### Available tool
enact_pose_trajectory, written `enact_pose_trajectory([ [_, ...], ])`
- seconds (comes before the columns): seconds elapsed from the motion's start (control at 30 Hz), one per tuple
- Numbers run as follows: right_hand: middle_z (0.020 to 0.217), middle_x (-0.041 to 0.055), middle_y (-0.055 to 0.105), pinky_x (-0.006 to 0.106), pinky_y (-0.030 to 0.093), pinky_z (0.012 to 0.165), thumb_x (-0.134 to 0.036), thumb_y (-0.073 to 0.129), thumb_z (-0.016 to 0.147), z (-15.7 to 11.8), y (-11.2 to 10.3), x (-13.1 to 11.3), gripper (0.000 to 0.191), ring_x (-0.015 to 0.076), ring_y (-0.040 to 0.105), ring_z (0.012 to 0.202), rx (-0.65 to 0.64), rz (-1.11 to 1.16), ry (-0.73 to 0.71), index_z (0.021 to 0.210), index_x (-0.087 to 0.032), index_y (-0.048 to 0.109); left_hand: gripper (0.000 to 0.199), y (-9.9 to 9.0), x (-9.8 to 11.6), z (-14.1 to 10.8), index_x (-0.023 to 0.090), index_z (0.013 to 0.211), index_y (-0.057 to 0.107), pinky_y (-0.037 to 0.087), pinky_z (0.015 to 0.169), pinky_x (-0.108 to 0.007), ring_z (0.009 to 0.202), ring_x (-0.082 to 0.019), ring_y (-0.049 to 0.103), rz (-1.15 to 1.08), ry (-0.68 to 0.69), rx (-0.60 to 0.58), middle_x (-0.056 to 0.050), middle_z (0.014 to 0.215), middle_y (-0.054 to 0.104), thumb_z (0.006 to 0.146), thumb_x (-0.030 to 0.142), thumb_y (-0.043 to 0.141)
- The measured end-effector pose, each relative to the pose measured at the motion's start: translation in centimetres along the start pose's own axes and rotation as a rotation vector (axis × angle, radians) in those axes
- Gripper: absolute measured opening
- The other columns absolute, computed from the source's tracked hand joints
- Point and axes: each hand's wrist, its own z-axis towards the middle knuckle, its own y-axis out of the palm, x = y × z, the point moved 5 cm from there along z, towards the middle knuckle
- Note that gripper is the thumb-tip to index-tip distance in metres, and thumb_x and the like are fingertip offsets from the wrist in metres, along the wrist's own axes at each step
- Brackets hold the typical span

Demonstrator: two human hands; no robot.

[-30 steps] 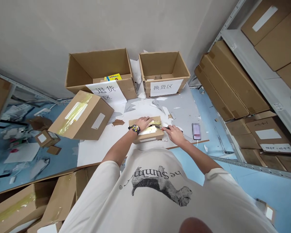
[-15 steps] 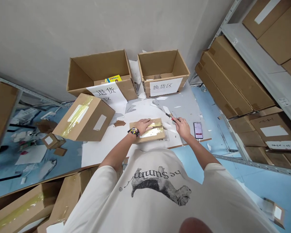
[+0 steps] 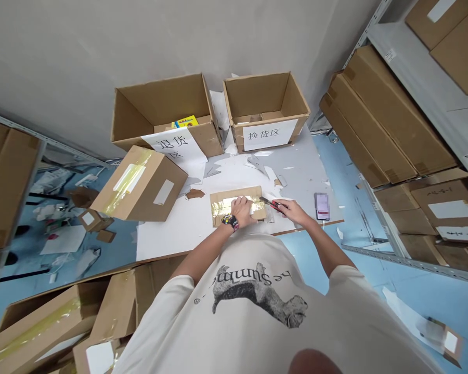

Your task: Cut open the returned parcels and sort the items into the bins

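A small flat cardboard box (image 3: 217, 203) with shiny yellowish tape across its top lies near the table's front edge. My left hand (image 3: 242, 210), a watch on its wrist, rests on the box with bent fingers and holds it down. In my right hand (image 3: 294, 212) is a red and black utility knife (image 3: 276, 204), the fingers wrapped round its handle. The blade points left and reaches the right end of the box, by the tape. Whether it has cut in, I cannot tell.
Two open cartons with paper signs, left (image 3: 164, 106) and right (image 3: 263, 96), stand at the back. A taped carton (image 3: 152, 187) is on the left. A phone (image 3: 322, 206) lies at right, paper scraps (image 3: 257, 163) beyond the box. Shelves of cartons (image 3: 393, 119) flank the right side.
My right hand has brought the knife nearer, its blade now at the box's right end. My left hand has shifted right and its fingers have bent. The box has turned slightly.
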Motion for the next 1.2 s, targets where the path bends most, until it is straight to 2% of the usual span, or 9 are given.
enact_pose_trajectory([
  [0.17, 0.103, 0.0032, 0.087, 0.030, 0.061, 0.080, -0.028, 0.051, 0.112, 1.2, -1.4, -2.0, 0.048, 0.0167, 0.073, 0.067, -0.128, -0.215, -0.008, 0.149, -0.023, 0.081, 0.082, -0.4, 0.3, -0.3, 0.027, 0.146, 0.069, 0.038, 0.124, -0.058, 0.134, -0.040, 0.063, -0.056, 0.043, 0.031, -0.014, 0.143, 0.067, 0.075, 0.048, 0.106],
  [0.37, 0.128, 0.0078, 0.087, 0.027, 0.053, 0.087, -0.025, 0.061, 0.109, 4.6, -2.4, -6.1, 0.045, 0.0237, 0.078, 0.103, -0.258, -0.546, -0.069, 0.147, -0.032, 0.084, 0.073, -0.6, 1.0, -1.3, 0.028, 0.142, 0.070, 0.033, 0.127, -0.058, 0.131, -0.036, 0.068, -0.036, 0.094, 0.066, -0.011, 0.142, 0.069, 0.079, 0.040, 0.104],
  [0.5, 0.090, 0.0050, 0.084, 0.028, 0.052, 0.072, -0.032, 0.064, 0.109, 5.0, -3.7, -5.2, 0.043, 0.0172, 0.068, 0.066, -0.422, -0.390, 0.056, 0.146, -0.027, 0.084, 0.072, -0.9, 0.6, -1.0, 0.028, 0.142, 0.071, 0.038, 0.121, -0.055, 0.130, -0.036, 0.069, -0.066, 0.069, 0.073, -0.011, 0.140, 0.071, 0.080, 0.043, 0.104],
  [0.6, 0.073, 0.0001, 0.074, 0.027, 0.052, 0.064, -0.037, 0.066, 0.109, 3.9, -4.0, -3.3, 0.046, 0.0148, 0.061, 0.055, -0.462, -0.170, 0.158, 0.151, -0.024, 0.082, 0.067, -0.9, 0.5, -1.0, 0.028, 0.140, 0.073, 0.038, 0.121, -0.055, 0.128, -0.036, 0.068, -0.079, 0.088, 0.110, -0.012, 0.140, 0.072, 0.082, 0.042, 0.102],
  [0.8, 0.081, 0.0011, 0.079, 0.027, 0.056, 0.064, -0.037, 0.070, 0.107, 0.8, -4.7, -0.5, 0.045, 0.0146, 0.064, 0.058, -0.312, 0.056, 0.254, 0.147, -0.022, 0.082, 0.081, -0.3, 0.2, -1.5, 0.026, 0.157, 0.065, 0.022, 0.137, -0.069, 0.140, -0.043, 0.064, -0.155, 0.156, 0.199, -0.017, 0.149, 0.073, 0.085, 0.037, 0.099],
  [0.93, 0.092, 0.0057, 0.082, 0.031, 0.063, 0.067, -0.051, 0.063, 0.110, -0.7, -5.5, 0.3, 0.058, 0.0167, 0.068, 0.061, 0.195, 0.177, 0.329, 0.157, -0.019, 0.073, 0.119, -0.5, -0.4, -2.9, 0.018, 0.182, 0.032, 0.017, 0.142, -0.073, 0.169, -0.049, 0.040, -0.372, 0.121, 0.330, -0.028, 0.179, 0.047, 0.087, 0.047, 0.098],
  [1.03, 0.124, 0.0116, 0.084, 0.041, 0.071, 0.088, -0.065, 0.053, 0.111, -1.2, -1.6, -2.0, 0.077, 0.0233, 0.081, 0.089, 0.484, 0.297, 0.230, 0.175, -0.022, 0.054, 0.120, -0.2, -0.5, -4.4, 0.023, 0.187, 0.020, 0.038, 0.137, -0.066, 0.170, -0.045, 0.041, -0.699, 0.110, 0.319, -0.026, 0.186, 0.037, 0.095, 0.059, 0.089],
  [1.1, 0.138, 0.0130, 0.083, 0.047, 0.068, 0.104, -0.075, 0.051, 0.109, -0.8, 3.2, -5.3, 0.081, 0.0286, 0.082, 0.114, 0.377, 0.350, 0.060, 0.171, -0.024, 0.060, 0.115, 0.3, -0.8, -5.5, 0.028, 0.187, 0.018, 0.055, 0.124, -0.059, 0.155, -0.040, 0.061, -0.968, 0.072, 0.251, -0.024, 0.181, 0.047, 0.099, 0.063, 0.083],
  [1.2, 0.133, 0.0107, 0.086, 0.054, 0.064, 0.113, -0.075, 0.046, 0.114, 0.2, 10.5, -10.8, 0.071, 0.0331, 0.080, 0.125, 0.013, 0.289, -0.133, 0.156, -0.027, 0.076, 0.097, 1.0, -3.6, -7.8, 0.025, 0.181, 0.032, 0.067, 0.097, -0.046, 0.110, -0.029, 0.082, -1.282, -0.142, 0.240, -0.020, 0.150, 0.074, 0.104, 0.067, 0.074],
])
